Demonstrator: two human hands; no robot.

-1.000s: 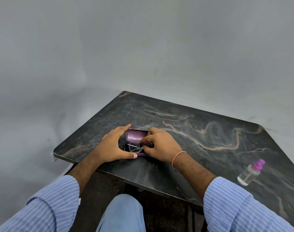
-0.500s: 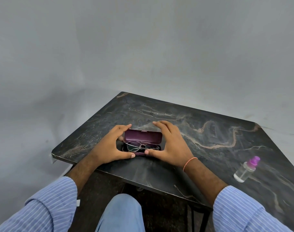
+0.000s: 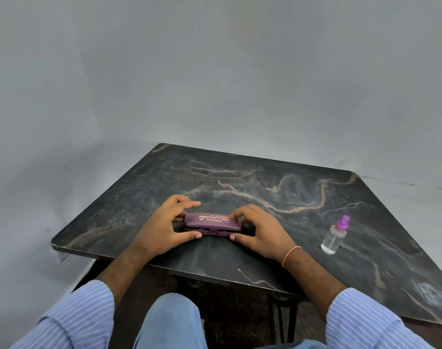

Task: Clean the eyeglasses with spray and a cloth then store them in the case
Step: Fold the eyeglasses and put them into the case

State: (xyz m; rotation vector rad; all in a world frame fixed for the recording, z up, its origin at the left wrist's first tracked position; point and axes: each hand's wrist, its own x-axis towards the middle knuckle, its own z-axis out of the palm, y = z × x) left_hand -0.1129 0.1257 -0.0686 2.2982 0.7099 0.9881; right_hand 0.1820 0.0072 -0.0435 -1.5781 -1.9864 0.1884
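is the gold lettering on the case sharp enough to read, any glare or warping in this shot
Head view: the lettering on the purple case reads clearly; light is soft and even, no harsh glare on the marble table; wide-angle bending shows along the table's edges.

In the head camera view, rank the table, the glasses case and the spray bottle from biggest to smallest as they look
1. Table, far the largest.
2. Glasses case, lid down, held at its ends by the left hand and right hand.
3. Spray bottle, slimmer, though almost as long as the case.
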